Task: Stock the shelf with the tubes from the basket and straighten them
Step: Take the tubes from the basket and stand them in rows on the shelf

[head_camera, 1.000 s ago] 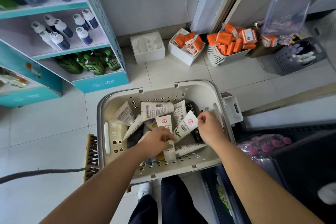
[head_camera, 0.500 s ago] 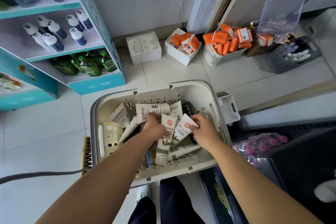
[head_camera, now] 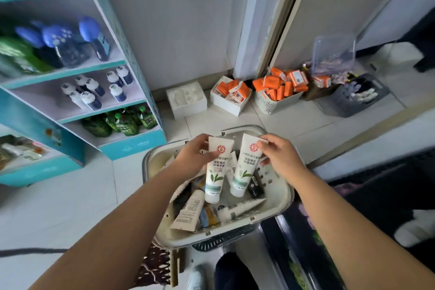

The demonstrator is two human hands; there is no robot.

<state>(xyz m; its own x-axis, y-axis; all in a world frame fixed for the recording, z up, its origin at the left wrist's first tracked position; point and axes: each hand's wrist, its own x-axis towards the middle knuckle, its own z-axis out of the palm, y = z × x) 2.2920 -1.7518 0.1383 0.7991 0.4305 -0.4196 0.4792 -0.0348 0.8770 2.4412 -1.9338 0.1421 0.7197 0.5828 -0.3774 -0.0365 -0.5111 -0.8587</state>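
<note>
L hand (head_camera: 194, 156) holds a white tube (head_camera: 214, 172) near its flat crimped end: fingers (head_camera: 200, 139) curled behind it, thumb pressed across the front, cap end hanging down. R hand (head_camera: 281, 158) pinches a 2nd tube (head_camera: 246, 167) at its top corner, fingertips on the edge, cap end also down. The 2 tubes hang side by side w/ a narrow gap, over the basket (head_camera: 287, 198), where more tubes (head_camera: 188, 211) lie loose. Shelf (head_camera: 131, 143) stands to the left, well apart from both hands
</note>
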